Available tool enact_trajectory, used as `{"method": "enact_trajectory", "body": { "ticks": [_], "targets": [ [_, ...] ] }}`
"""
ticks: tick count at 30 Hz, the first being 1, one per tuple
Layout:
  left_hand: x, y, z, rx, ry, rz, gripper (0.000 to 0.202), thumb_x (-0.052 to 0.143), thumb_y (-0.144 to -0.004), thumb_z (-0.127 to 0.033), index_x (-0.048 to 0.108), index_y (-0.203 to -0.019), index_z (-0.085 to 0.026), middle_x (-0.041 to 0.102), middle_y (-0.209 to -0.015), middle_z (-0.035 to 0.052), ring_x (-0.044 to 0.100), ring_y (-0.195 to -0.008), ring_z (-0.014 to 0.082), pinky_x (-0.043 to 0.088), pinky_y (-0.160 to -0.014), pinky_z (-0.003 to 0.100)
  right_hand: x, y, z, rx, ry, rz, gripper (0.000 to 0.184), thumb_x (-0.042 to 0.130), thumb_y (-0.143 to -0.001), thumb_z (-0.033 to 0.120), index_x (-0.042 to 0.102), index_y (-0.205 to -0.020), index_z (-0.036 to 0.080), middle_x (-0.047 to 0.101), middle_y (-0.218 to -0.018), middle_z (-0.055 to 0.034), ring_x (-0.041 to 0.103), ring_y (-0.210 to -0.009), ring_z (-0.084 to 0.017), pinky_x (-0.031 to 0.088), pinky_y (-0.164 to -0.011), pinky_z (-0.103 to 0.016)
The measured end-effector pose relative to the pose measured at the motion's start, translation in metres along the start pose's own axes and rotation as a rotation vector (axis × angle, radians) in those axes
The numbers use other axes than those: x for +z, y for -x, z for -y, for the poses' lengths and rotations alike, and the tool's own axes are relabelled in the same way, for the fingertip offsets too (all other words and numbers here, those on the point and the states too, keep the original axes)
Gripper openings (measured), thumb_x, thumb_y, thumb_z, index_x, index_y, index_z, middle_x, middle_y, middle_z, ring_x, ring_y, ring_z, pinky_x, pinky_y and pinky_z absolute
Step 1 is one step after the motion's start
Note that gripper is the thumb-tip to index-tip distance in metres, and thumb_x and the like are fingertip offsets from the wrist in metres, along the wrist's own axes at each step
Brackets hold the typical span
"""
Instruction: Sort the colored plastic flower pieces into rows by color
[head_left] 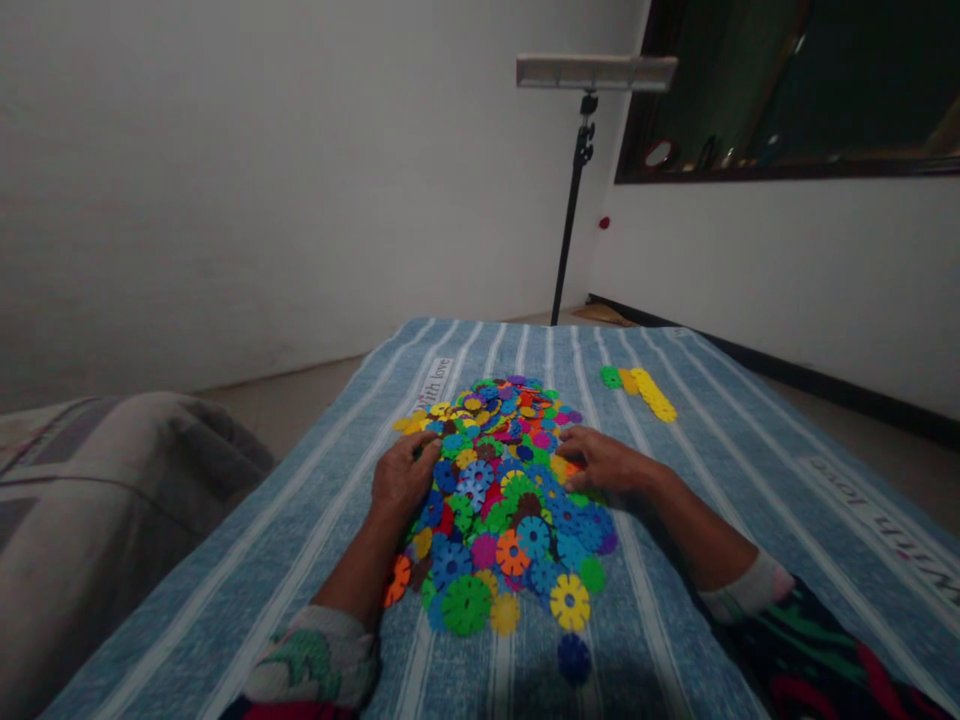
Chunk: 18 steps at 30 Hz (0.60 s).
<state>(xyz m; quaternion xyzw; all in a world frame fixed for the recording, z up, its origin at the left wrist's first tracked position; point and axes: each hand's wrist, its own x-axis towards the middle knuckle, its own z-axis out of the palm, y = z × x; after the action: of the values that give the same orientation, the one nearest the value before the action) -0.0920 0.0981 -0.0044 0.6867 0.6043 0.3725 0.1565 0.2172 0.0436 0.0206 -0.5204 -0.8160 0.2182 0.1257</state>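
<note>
A heap of flat plastic snowflake discs [501, 500] in several colours lies in the middle of a blue striped cloth [697, 480]. My left hand [403, 478] rests on the heap's left edge, fingers curled over some discs. My right hand [600, 460] lies on the heap's right side, fingers bent down onto the discs near a yellow and orange one. What either hand grips, if anything, is hidden under the fingers. A short row of joined discs [645, 390], mostly yellow with a green one at its left end, lies apart at the far right of the heap.
A grey cushion or pillow [112, 510] sits at the left beside the cloth. A lamp on a black stand [574, 200] rises behind the cloth near the wall corner. A dark window [795, 90] is at the upper right. Bare floor surrounds the cloth.
</note>
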Motion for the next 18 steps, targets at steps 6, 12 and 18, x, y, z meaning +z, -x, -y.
{"method": "enact_trajectory", "body": {
  "ticks": [6, 12, 18],
  "targets": [
    [-0.0016, 0.0003, -0.0013, 0.003, -0.007, -0.005, 0.042, 0.048, -0.076, -0.045, 0.074, -0.096, -0.02, 0.075, -0.106, 0.0055, 0.067, -0.099, 0.0248, 0.051, -0.093, 0.035, 0.0028, -0.0029, -0.0031, 0.058, -0.041, -0.032, 0.026, 0.077, -0.065, 0.019, 0.068, -0.088, 0.015, 0.06, -0.104, -0.0065, 0.054, -0.093, -0.019, 0.042, -0.083, -0.029],
    [-0.0028, 0.0006, -0.003, -0.008, -0.008, -0.005, 0.042, 0.048, -0.076, -0.045, 0.075, -0.097, -0.02, 0.075, -0.107, 0.0055, 0.067, -0.099, 0.0252, 0.05, -0.094, 0.036, 0.0057, -0.0035, -0.0036, 0.091, -0.093, -0.099, 0.016, 0.073, -0.062, 0.012, 0.061, -0.072, 0.016, 0.057, -0.091, -0.0018, 0.052, -0.08, -0.014, 0.04, -0.071, -0.025],
    [-0.0025, 0.0011, -0.0036, -0.006, -0.001, -0.008, 0.042, 0.048, -0.076, -0.045, 0.075, -0.096, -0.02, 0.075, -0.106, 0.0057, 0.067, -0.099, 0.0249, 0.05, -0.094, 0.036, 0.0091, -0.0062, -0.0094, 0.087, -0.245, -0.162, 0.011, 0.071, -0.062, 0.015, 0.06, -0.063, 0.016, 0.059, -0.082, -0.0004, 0.054, -0.078, -0.014, 0.042, -0.07, -0.025]
  ]
}}
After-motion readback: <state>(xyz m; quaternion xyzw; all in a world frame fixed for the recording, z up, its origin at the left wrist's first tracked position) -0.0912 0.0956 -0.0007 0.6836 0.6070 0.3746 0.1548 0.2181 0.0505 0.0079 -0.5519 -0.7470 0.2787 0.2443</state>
